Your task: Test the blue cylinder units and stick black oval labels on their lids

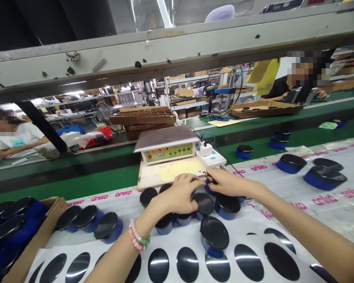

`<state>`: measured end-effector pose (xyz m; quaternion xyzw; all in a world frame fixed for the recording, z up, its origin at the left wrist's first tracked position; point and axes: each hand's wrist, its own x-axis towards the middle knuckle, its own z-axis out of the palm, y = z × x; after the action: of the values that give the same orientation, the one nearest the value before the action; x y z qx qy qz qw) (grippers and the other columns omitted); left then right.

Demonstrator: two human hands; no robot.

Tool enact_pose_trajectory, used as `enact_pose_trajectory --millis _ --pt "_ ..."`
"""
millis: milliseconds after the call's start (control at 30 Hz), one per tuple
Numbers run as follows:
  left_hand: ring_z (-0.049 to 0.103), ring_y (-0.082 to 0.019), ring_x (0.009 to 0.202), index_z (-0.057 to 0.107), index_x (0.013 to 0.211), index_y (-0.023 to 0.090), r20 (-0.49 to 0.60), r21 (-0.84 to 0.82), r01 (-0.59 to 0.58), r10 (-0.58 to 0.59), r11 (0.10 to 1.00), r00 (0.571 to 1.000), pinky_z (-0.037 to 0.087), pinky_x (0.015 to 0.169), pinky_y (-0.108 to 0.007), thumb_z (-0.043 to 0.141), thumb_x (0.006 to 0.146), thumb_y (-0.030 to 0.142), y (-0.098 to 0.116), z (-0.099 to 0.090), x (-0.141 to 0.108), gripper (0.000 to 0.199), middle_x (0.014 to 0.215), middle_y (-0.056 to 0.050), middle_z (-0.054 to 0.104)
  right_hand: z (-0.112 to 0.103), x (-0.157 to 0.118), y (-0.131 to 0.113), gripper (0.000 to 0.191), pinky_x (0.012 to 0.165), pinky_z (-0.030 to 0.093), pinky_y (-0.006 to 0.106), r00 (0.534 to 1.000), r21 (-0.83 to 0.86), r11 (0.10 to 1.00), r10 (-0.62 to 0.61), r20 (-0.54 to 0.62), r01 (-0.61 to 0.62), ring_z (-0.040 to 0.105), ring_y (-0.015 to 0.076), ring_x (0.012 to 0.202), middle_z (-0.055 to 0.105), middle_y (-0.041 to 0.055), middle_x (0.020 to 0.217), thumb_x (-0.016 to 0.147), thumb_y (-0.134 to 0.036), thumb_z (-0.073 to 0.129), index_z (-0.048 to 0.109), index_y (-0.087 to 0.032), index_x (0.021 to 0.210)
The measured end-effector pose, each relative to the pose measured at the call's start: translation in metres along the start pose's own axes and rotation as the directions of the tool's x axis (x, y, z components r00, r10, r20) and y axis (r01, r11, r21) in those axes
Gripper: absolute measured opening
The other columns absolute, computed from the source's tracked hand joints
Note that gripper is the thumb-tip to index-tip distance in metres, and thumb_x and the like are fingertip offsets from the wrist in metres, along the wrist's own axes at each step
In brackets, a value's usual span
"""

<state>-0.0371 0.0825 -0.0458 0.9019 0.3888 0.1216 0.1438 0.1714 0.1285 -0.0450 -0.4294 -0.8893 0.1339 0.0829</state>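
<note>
Blue pots point(205, 204): your left fingers point(198, 183) spread beside one; right fingers point(216, 173) curled, hold unclear; handling, seemingly; next wants steadiness.

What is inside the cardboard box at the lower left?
Several round black-topped blue pieces sit crowded inside the cardboard box. They cover its floor, so anything beneath them is hidden, and the frame cuts off its left part.

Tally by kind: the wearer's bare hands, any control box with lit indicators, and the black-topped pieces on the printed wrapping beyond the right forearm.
Left hand plus right hand: 2
Black-topped pieces: 3
Control box: 1
Total: 6
</note>
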Motion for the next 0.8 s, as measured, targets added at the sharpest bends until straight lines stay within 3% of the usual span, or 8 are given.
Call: enact_pose_trajectory --millis 67,167,300,467,567,667,800 --pt "0.042 -0.032 0.122 0.048 0.128 0.021 0.069 0.009 -0.079 0.078 0.997 0.995 0.031 0.107 -0.049 0.070 0.060 0.023 0.008 0.004 -0.003 0.071 0.123 -0.009 0.055 -0.002 -0.006 -0.004 0.011 0.060 0.036 0.026 1.000 -0.025 1.000 0.014 -0.001 -0.014 0.053 0.0174 0.071 0.056 0.0030 0.078 0.077 -0.021 0.050 0.039 -0.022 0.077" --pt "0.040 -0.035 0.124 0.052 0.122 0.017 0.062 0.038 -0.101 0.098 0.994 0.993 0.018 0.110 -0.058 0.075 0.061 0.029 0.010 0.009 -0.002 0.067 0.113 -0.011 0.061 -0.008 -0.026 -0.015 0.009 0.065 0.036 0.031 0.998 -0.076 0.996 0.039 -0.041 -0.042 0.053 0.0218 0.078 0.057 0.0056 0.084 0.080 -0.025 0.049 0.040 -0.022 0.078" --pt "0.044 -0.028 0.122 0.049 0.124 0.018 -0.030 0.043 -0.068 0.070 0.997 0.997 0.011 0.113 -0.053 0.075 0.066 0.038 0.006 0.005 0.000 0.066 0.117 -0.010 0.060 -0.004 -0.055 -0.029 0.020 0.070 0.038 0.039 0.996 -0.145 0.986 0.075 -0.043 -0.081 0.053 0.0281 0.081 0.058 0.0065 0.083 0.078 -0.036 0.059 0.045 -0.022 0.079" --pt "0.036 -0.029 0.130 0.047 0.125 0.022 -0.029 0.038 -0.072 0.073 0.997 0.997 0.008 0.113 -0.054 0.075 0.066 0.036 0.005 0.005 0.000 0.067 0.121 -0.007 0.059 0.007 -0.066 -0.038 0.023 0.073 0.039 0.041 0.993 -0.188 0.976 0.104 -0.049 -0.111 0.051 0.0308 0.087 0.056 0.0085 0.086 0.071 -0.025 0.067 0.044 -0.022 0.073" --pt "0.034 -0.032 0.132 0.050 0.124 0.022 0.025 0.037 -0.068 0.067 0.997 0.997 0.009 0.112 -0.058 0.073 0.066 0.031 0.005 0.012 -0.001 0.063 0.116 -0.008 0.062 0.004 -0.072 -0.041 0.026 0.070 0.040 0.037 0.995 -0.163 0.981 0.095 -0.043 -0.101 0.051 0.0276 0.085 0.055 0.0068 0.085 0.073 -0.028 0.065 0.040 -0.022 0.070" --pt "0.032 -0.036 0.133 0.047 0.128 0.022 0.081 0.029 -0.067 0.065 0.997 0.995 0.014 0.111 -0.060 0.073 0.064 0.030 0.006 0.011 -0.004 0.069 0.124 -0.011 0.056 -0.003 -0.078 -0.036 0.024 0.068 0.041 0.035 0.996 -0.090 0.992 0.089 -0.018 -0.090 0.051 0.0246 0.082 0.055 0.0047 0.086 0.077 -0.036 0.061 0.041 -0.022 0.073" --pt "0.035 -0.031 0.132 0.045 0.131 0.023 0.074 -0.060 -0.095 0.099 0.994 0.992 0.031 0.109 -0.047 0.066 0.068 0.023 0.012 -0.001 0.006 0.067 0.137 -0.011 0.045 -0.011 -0.076 -0.008 0.017 0.066 0.039 0.034 0.979 0.006 0.984 0.179 -0.096 -0.179 0.052 0.0232 0.077 0.054 0.0052 0.082 0.086 -0.036 0.044 0.040 -0.023 0.076"
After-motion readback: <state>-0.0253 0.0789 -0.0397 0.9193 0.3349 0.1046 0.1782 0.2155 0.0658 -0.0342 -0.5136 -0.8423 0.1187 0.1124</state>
